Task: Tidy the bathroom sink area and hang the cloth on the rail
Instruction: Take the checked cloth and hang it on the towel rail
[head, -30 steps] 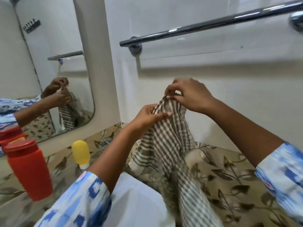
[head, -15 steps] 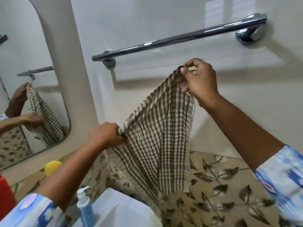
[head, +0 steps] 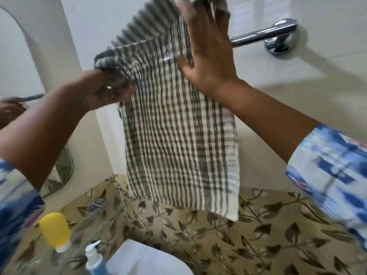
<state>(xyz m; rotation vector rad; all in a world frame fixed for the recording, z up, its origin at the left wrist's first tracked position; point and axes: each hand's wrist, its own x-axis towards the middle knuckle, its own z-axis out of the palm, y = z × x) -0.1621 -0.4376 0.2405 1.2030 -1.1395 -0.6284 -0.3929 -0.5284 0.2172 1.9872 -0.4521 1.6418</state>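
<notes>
A grey-and-white checked cloth hangs spread in front of the white wall, and its upper part folds back over the chrome rail. Only the rail's right end and its round wall mount show; the cloth hides everything further left. My left hand grips the bunched left top corner of the cloth. My right hand lies flat against the cloth's upper right part, with its fingertips hooked over the top fold.
Below are a leaf-patterned tile band, the white sink rim, a yellow squeeze bottle and a blue pump bottle. A mirror is at the left.
Both hands have lifted the cloth from below the rail up to it, and its top has folded over the rail. My view tilted up and closer to the wall.
</notes>
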